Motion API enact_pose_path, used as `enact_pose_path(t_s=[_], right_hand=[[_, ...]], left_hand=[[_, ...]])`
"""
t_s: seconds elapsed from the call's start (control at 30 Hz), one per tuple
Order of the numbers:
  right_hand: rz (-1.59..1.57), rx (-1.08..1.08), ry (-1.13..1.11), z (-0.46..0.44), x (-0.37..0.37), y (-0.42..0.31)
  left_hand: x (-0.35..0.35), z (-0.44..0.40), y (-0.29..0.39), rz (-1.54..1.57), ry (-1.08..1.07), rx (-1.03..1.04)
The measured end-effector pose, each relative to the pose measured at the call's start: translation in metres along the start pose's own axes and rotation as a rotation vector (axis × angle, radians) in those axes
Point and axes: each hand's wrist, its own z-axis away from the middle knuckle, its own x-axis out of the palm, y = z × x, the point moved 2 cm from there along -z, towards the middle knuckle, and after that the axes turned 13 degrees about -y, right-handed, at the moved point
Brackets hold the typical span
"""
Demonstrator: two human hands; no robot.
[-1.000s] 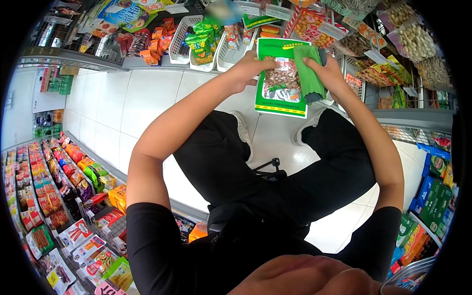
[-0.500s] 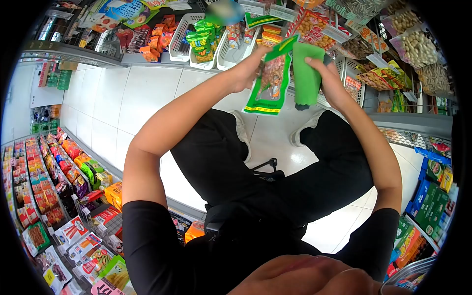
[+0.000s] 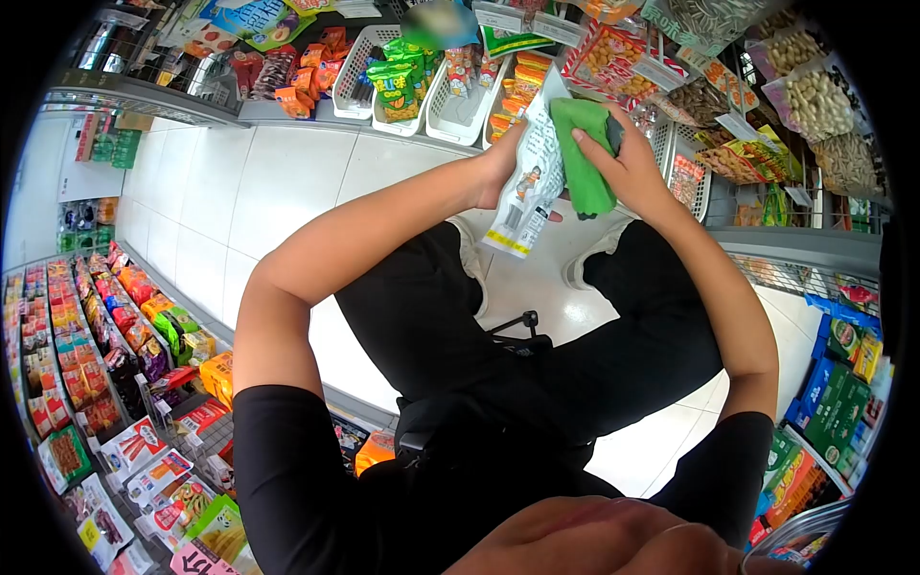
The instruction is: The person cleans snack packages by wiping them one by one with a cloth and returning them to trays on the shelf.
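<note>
Left hand [image 3: 496, 168]: closed on one edge of a flat white plastic packet with a yellow band at its lower end [image 3: 527, 182], thumb hidden. Packet is in the air above the gap between the knees, tilted, printed face up. Edge grip presumably chosen because it leaves most of that face uncovered.

Right hand [image 3: 637, 171]: fingers curled round a folded green cloth with a dark grey underside [image 3: 583, 153], thumb on top. The folding probably gives a thicker pad. Cloth overlaps the packet's right side in view; contact cannot be told.

Beyond the hands: perforated white plastic baskets [image 3: 458, 127] on the low grey shelf [image 3: 278, 110], one holding shiny green snack bags [image 3: 394, 84]; basket walls likely keep small packs grouped.
</note>
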Motion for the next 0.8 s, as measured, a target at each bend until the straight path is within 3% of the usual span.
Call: enact_pose_path(t_s=[0.2,0.5,0.6,0.7,0.8], right_hand=[[0.039,0.108,0.022,0.000,-0.002,0.024],[0.042,0.120,0.047,-0.003,-0.002,0.032],[-0.017,0.155,0.055,0.000,-0.001,0.019],[-0.029,0.082,0.003,0.001,0.004,-0.009],[-0.003,-0.070,0.043,0.002,0.006,-0.034]], left_hand=[[-0.012,-0.002,0.000,0.129,-0.152,-0.010],[-0.020,-0.003,0.002,0.146,-0.213,-0.061],[-0.017,-0.001,0.003,0.086,-0.108,-0.054],[-0.023,-0.004,0.000,0.045,-0.053,-0.098],[-0.025,-0.005,-0.002,0.052,-0.130,-0.071]])
